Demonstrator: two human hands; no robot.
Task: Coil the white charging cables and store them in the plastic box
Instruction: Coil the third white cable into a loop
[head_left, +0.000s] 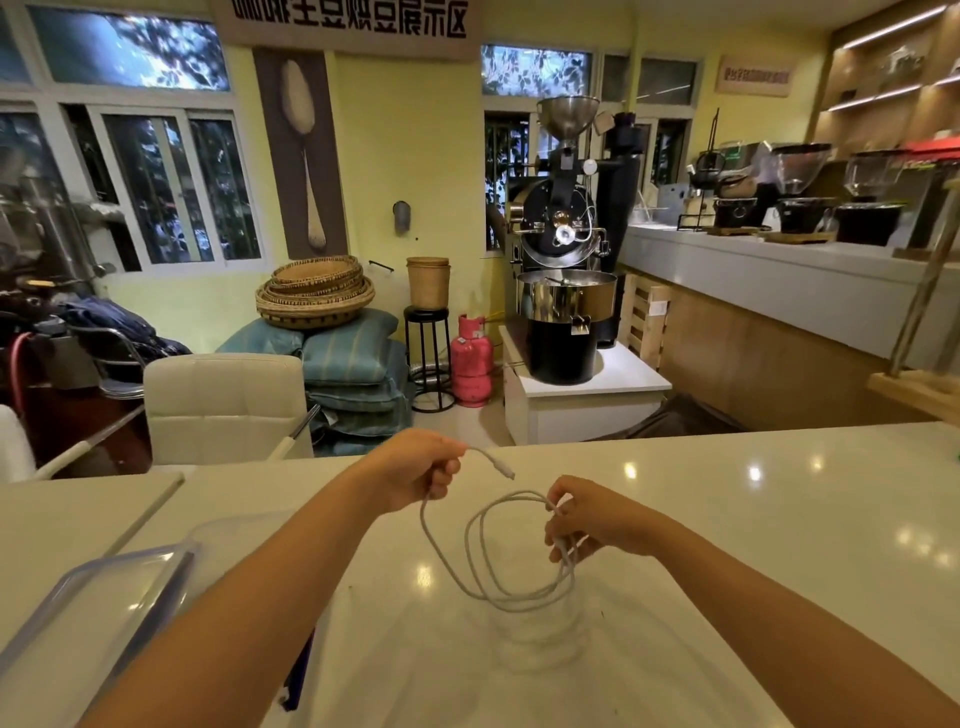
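- White charging cable (498, 597): in loose loops between my hands, the lowest loops at the white counter (779, 519).
- Left hand (415, 470): fingers curled round the cable near its plug end; the plug pokes out to the right.
- Right hand (592, 519): fingertips pinch the gathered loops.
- Plastic box (78, 577): clear, blue-edged, beside my left forearm.
- Banner (348, 18): black Chinese characters, tops cut off, ending 展示区.
- Wall sign (753, 76): too blurred to read.

Noted white cable (519, 606), glossy white desk (727, 493), clear lid (104, 564) rimmed seemingly blue, pink gas cylinder (471, 358), teal striped cushions (353, 358).
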